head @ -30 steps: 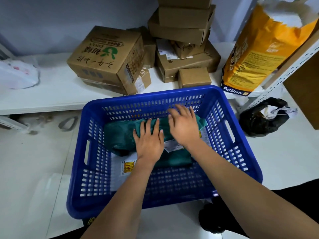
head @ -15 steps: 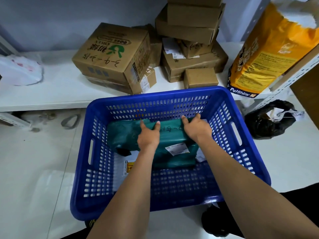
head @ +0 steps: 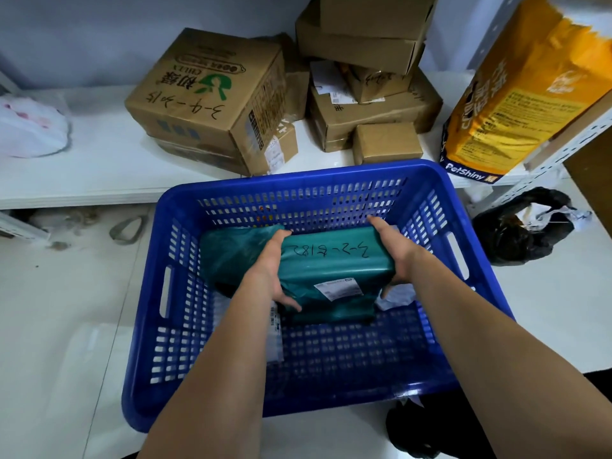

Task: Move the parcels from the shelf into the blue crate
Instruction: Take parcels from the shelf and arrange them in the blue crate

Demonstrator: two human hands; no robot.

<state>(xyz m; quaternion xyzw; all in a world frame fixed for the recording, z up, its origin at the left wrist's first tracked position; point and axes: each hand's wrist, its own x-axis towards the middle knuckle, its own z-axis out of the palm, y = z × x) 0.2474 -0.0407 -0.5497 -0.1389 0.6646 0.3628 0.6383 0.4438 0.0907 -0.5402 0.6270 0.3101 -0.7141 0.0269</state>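
A blue slotted crate (head: 331, 180) stands on the white floor in front of the low shelf. Inside it lies a teal plastic parcel (head: 334, 270) with handwriting and a white label on top. My left hand (head: 273, 270) grips its left side, thumb at the near edge. My right hand (head: 395, 256) grips its right side. Another teal bag (head: 231, 253) lies beside it on the left, over a white parcel (head: 275, 339). On the white shelf (head: 99, 173) sit a large printed carton (head: 212, 101) and a stack of brown boxes (head: 371, 94).
A yellow pet-food bag (head: 526, 91) leans at the shelf's right end beside a white perforated post (head: 543, 160). A black plastic bag (head: 526, 226) lies on the floor to the crate's right. A white plastic bag (head: 29, 127) rests at the shelf's left.
My hands went from lying flat on top of the teal parcel to gripping its two sides. The camera has moved closer to the crate.
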